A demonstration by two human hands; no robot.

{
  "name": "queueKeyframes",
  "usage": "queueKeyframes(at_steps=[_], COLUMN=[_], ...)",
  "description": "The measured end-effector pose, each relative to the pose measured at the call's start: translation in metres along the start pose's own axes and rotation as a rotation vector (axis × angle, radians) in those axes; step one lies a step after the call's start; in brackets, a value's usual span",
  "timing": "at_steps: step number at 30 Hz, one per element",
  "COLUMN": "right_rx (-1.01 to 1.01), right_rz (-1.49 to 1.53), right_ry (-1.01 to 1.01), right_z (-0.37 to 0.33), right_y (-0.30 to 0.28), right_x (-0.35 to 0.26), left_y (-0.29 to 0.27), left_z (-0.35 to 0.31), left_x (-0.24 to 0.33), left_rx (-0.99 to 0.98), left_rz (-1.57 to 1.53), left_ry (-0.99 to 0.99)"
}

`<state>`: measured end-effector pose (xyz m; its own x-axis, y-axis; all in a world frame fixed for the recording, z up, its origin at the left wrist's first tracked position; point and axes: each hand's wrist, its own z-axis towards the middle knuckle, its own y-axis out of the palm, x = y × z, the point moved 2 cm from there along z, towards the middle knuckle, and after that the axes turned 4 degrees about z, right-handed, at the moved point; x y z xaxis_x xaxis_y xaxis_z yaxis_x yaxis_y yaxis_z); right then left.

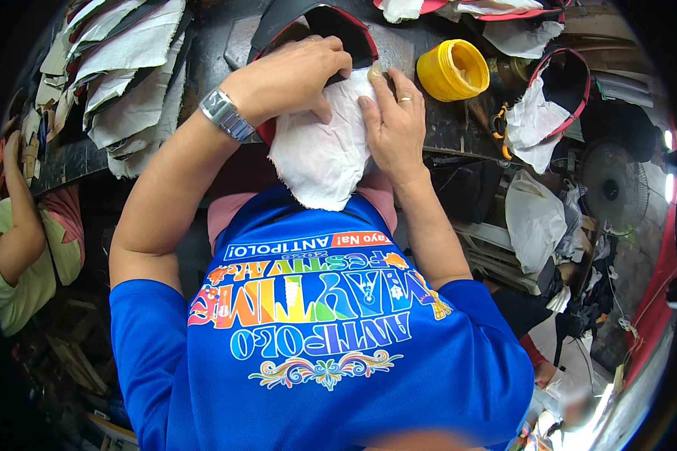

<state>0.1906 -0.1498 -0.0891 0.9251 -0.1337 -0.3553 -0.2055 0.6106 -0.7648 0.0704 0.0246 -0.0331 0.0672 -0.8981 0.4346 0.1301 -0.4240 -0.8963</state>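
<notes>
A black shoe upper with red edging (365, 41) lies on the worktable in front of me, and a white cloth lining (320, 150) hangs from it over the table edge towards my chest. My left hand (301, 75), with a metal watch at the wrist, curls over the upper, its fingertips at the opening and its thumb against the cloth. At the cloth's right edge, my right hand (395, 124), wearing a ring, has its thumb and fingers closed on the fabric near the red trim. What lies under the left fingers is hidden.
An open yellow tub (453, 71) stands right of my hands, with orange-handled scissors (502, 131) beyond it. Another lined upper (560, 98) sits at the right. Stacked white-lined pieces (132, 75) fill the left. A co-worker's arm (15, 195) shows far left; a fan (617, 184) stands right.
</notes>
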Motion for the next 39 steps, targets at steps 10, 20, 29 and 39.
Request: queueKeyframes(at_steps=[10, 20, 29, 39], right_rx=[-0.153, -0.268, -0.016, 0.115], right_rz=[-0.016, 0.111, -0.033, 0.313], right_ry=[-0.035, -0.13, 0.046, 0.195], right_z=[0.005, 0.015, -0.003, 0.015], right_y=[-0.002, -0.004, 0.003, -0.04], right_x=[0.007, 0.019, 0.004, 0.012], left_y=[0.003, 0.003, 0.006, -0.012], left_z=[-0.004, -0.003, -0.007, -0.031], left_x=[0.001, 0.003, 0.002, 0.02], left_rx=[0.072, 0.068, 0.106, 0.126], left_rz=[0.008, 0.007, -0.002, -0.032], left_ry=[-0.064, -0.083, -0.072, -0.022])
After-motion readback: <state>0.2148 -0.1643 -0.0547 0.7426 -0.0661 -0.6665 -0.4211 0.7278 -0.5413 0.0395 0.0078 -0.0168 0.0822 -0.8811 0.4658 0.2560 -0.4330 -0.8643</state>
